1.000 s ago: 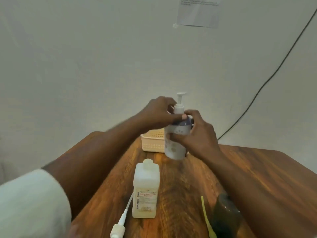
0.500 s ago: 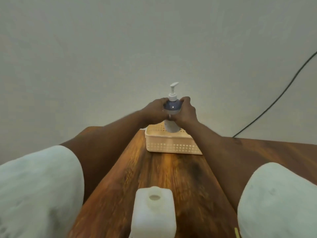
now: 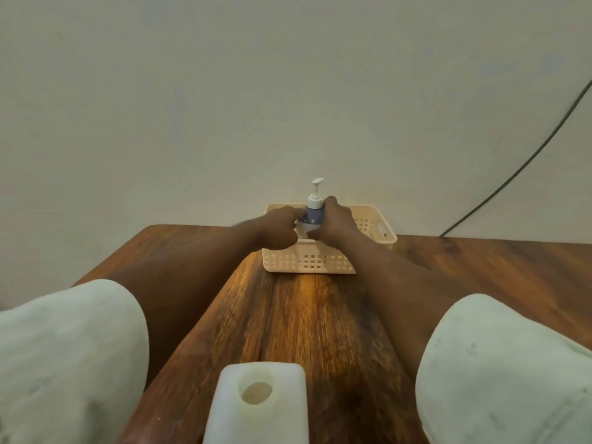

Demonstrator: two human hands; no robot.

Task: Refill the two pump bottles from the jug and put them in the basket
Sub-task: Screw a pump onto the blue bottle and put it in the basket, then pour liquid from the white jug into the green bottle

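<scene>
A pump bottle [image 3: 313, 212] with a white pump head and a blue-grey shoulder stands upright inside the cream plastic basket [image 3: 307, 261] at the far end of the table. My left hand [image 3: 279, 230] and my right hand [image 3: 336, 223] wrap its sides, and its lower body is hidden behind them. The white jug [image 3: 256, 403] stands uncapped at the near edge, its round mouth facing up. No second pump bottle is in view.
The wooden table [image 3: 480, 277] ends at a pale wall just behind the basket. A dark cable [image 3: 525, 161] runs down the wall at the right to the table's back edge. My white sleeves fill both lower corners.
Both hands carried the pump bottle away from me and lowered it into the basket. The view tilted, so the loose pump and the dark bottle near me dropped out of sight.
</scene>
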